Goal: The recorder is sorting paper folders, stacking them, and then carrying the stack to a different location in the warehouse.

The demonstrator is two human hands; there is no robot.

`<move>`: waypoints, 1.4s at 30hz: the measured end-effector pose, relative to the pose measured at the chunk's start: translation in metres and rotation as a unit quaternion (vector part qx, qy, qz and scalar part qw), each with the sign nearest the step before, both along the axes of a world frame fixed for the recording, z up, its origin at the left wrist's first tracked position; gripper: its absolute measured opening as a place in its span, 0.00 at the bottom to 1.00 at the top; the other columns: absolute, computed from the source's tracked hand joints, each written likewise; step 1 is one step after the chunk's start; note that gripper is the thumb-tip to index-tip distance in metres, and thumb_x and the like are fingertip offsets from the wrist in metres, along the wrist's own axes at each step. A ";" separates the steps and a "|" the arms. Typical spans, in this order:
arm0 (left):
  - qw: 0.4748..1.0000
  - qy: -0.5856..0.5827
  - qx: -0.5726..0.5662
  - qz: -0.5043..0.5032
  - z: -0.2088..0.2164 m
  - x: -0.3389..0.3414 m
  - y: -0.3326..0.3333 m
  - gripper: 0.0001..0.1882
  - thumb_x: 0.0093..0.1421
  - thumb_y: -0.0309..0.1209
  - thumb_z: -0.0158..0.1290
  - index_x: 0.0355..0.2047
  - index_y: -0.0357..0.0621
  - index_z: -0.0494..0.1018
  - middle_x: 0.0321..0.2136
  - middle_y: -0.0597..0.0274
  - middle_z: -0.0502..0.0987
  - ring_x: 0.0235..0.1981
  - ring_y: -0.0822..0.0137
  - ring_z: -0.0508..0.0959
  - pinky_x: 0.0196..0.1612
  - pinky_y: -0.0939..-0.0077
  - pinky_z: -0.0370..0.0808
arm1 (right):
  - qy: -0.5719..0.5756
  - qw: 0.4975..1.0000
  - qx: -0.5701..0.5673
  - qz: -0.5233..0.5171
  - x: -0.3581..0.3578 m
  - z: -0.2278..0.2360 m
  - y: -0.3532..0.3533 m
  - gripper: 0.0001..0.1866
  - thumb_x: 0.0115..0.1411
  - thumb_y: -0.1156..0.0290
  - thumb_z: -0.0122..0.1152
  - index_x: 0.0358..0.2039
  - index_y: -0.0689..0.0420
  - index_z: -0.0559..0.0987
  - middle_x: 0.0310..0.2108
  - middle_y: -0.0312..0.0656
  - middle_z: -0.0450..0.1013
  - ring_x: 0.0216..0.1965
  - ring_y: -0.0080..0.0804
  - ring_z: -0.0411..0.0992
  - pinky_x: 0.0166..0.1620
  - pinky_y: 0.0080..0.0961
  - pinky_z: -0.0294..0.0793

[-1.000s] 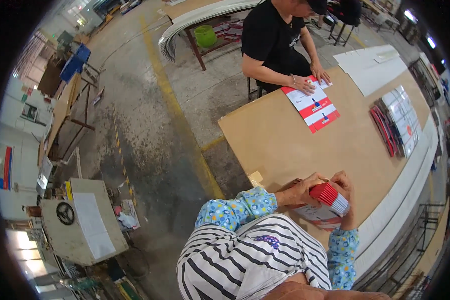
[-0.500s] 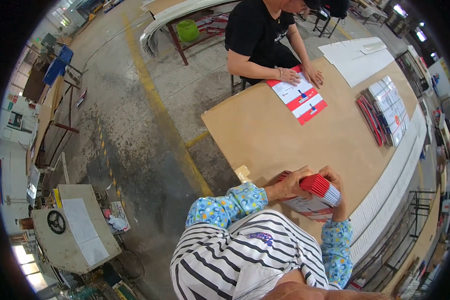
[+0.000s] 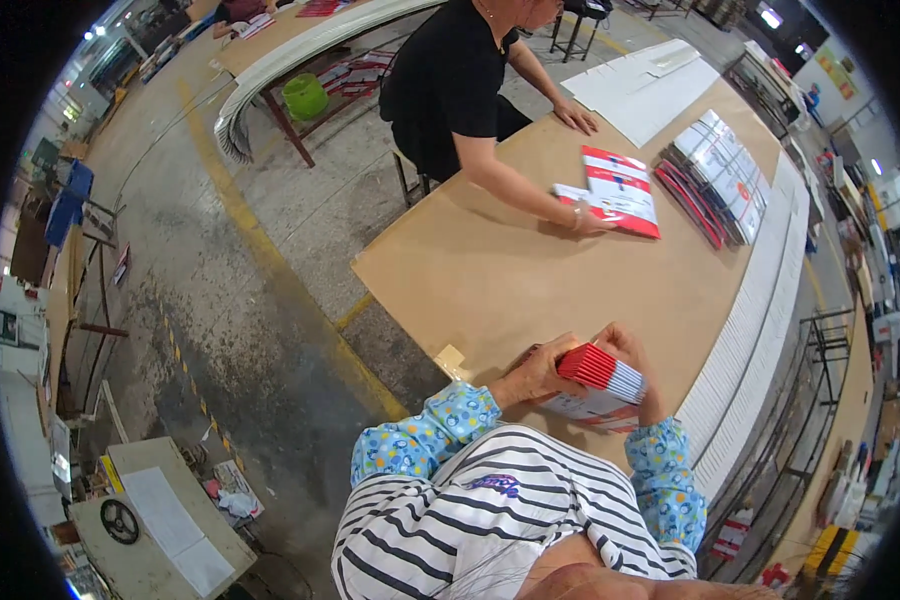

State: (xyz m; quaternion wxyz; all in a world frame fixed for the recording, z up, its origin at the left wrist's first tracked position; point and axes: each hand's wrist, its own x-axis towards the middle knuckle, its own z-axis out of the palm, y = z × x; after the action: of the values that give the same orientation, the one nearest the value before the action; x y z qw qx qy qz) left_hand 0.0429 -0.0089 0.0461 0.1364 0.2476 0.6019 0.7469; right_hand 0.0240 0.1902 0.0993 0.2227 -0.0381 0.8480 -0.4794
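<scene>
Between my hands, just above the near edge of the brown-topped table point(image 3: 470, 285), is a thick stack of folded red-and-white printed cardboard sleeves point(image 3: 605, 372). Their layered red and white edges face up. My left hand point(image 3: 536, 374) is closed round the stack's left side. On its far right side my right hand point(image 3: 630, 352) grips it, with some fingers hidden behind it. Patterned blue sleeves cover both my forearms.
Across the table a person in black point(image 3: 450, 90) handles flat red-and-white printed sleeves point(image 3: 622, 185). A clear-wrapped bundle point(image 3: 725, 170) lies to their right. White sheets point(image 3: 645, 90) cover the far corner, and long white strips point(image 3: 745, 350) line the right edge.
My view has shifted, and my hands still hold the stack. Across the table, the person's hands have moved apart, one sliding a sleeve nearer me, the other resting on the table.
</scene>
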 end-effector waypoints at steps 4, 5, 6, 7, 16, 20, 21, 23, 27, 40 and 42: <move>0.999 0.043 0.000 -0.028 -0.007 -0.006 0.013 0.29 0.39 0.30 0.70 0.43 0.43 0.73 0.38 0.62 0.71 0.43 0.64 0.73 0.48 0.70 0.69 | -0.069 0.882 -0.439 -0.159 -0.010 -0.001 0.004 0.08 0.62 0.68 0.53 0.29 0.56 0.68 0.23 0.34 0.66 0.28 0.26 0.67 0.39 0.27 0.72; 0.999 0.026 -0.012 -0.025 -0.010 -0.009 0.014 0.30 0.39 0.30 0.70 0.44 0.43 0.73 0.39 0.62 0.70 0.43 0.63 0.72 0.49 0.70 0.69 | -0.099 0.865 -0.466 -0.159 -0.014 0.011 0.001 0.09 0.62 0.67 0.53 0.28 0.56 0.68 0.22 0.33 0.65 0.26 0.24 0.65 0.37 0.25 0.71; 0.999 0.010 -0.023 -0.027 -0.012 -0.011 0.016 0.30 0.39 0.31 0.70 0.44 0.43 0.73 0.40 0.62 0.70 0.44 0.63 0.72 0.50 0.71 0.69 | -0.124 0.875 -0.453 -0.121 -0.023 0.019 0.005 0.09 0.61 0.67 0.54 0.27 0.56 0.69 0.22 0.32 0.64 0.25 0.23 0.62 0.35 0.23 0.68; 0.999 -0.005 -0.020 -0.041 -0.005 -0.010 0.013 0.30 0.39 0.31 0.70 0.44 0.43 0.73 0.40 0.62 0.70 0.44 0.63 0.72 0.50 0.71 0.69 | -0.152 0.881 -0.441 -0.082 -0.029 0.027 0.007 0.09 0.60 0.67 0.55 0.26 0.56 0.69 0.21 0.31 0.63 0.23 0.21 0.60 0.32 0.20 0.66; 0.997 -0.070 0.012 -0.030 0.004 -0.040 0.020 0.29 0.39 0.27 0.69 0.45 0.44 0.73 0.39 0.64 0.69 0.46 0.65 0.72 0.51 0.72 0.68 | -0.005 0.988 -0.084 0.126 -0.041 0.115 -0.049 0.04 0.52 0.73 0.59 0.23 0.58 0.75 0.18 0.31 0.66 0.20 0.19 0.59 0.24 0.20 0.59; 0.998 0.046 -0.026 0.023 0.000 -0.039 0.016 0.27 0.40 0.25 0.68 0.43 0.45 0.74 0.39 0.62 0.71 0.44 0.66 0.72 0.49 0.72 0.70 | 0.378 0.828 0.143 0.389 -0.001 0.122 -0.049 0.06 0.40 0.77 0.60 0.23 0.58 0.75 0.23 0.38 0.70 0.25 0.29 0.68 0.29 0.26 0.67; 0.998 0.049 -0.020 0.023 0.004 -0.040 0.017 0.27 0.40 0.25 0.68 0.43 0.45 0.74 0.39 0.62 0.71 0.44 0.66 0.72 0.49 0.72 0.70 | 0.378 0.826 0.149 0.390 0.009 0.127 -0.040 0.06 0.40 0.77 0.60 0.23 0.58 0.75 0.23 0.38 0.70 0.25 0.29 0.68 0.29 0.26 0.67; 0.998 0.065 -0.007 0.018 0.006 -0.043 0.006 0.27 0.40 0.25 0.68 0.43 0.44 0.74 0.40 0.62 0.71 0.44 0.67 0.72 0.48 0.72 0.70 | 0.405 0.784 0.199 0.426 0.021 0.126 -0.021 0.06 0.39 0.73 0.60 0.22 0.57 0.74 0.22 0.36 0.69 0.25 0.32 0.67 0.36 0.26 0.71; 0.999 0.041 0.021 0.010 -0.002 -0.037 -0.010 0.28 0.38 0.29 0.71 0.42 0.45 0.74 0.39 0.63 0.71 0.43 0.65 0.72 0.48 0.71 0.69 | 0.507 0.778 0.181 0.325 0.042 0.113 0.005 0.07 0.40 0.76 0.62 0.22 0.58 0.74 0.25 0.39 0.72 0.31 0.35 0.71 0.42 0.35 0.71; 0.998 0.014 0.038 -0.044 0.012 0.000 0.007 0.30 0.40 0.28 0.70 0.45 0.46 0.72 0.40 0.65 0.73 0.45 0.69 0.72 0.52 0.72 0.68 | 0.410 0.888 -0.034 -0.206 0.113 0.033 0.020 0.16 0.49 0.82 0.62 0.40 0.62 0.75 0.38 0.43 0.73 0.42 0.41 0.72 0.52 0.37 0.68; 0.996 -0.041 0.024 -0.077 0.014 -0.004 0.001 0.30 0.41 0.27 0.70 0.46 0.45 0.72 0.39 0.65 0.73 0.45 0.70 0.72 0.51 0.72 0.69 | 0.365 0.878 -0.135 -0.280 0.105 0.026 0.014 0.18 0.49 0.81 0.62 0.43 0.62 0.74 0.41 0.42 0.73 0.43 0.38 0.72 0.51 0.35 0.70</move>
State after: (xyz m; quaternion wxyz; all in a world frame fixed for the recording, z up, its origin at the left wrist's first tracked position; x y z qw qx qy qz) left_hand 0.0390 -0.0082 0.0602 0.2122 0.2659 0.5571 0.7576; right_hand 0.1286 0.2047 0.1253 -0.2535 -0.0013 0.7717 -0.5833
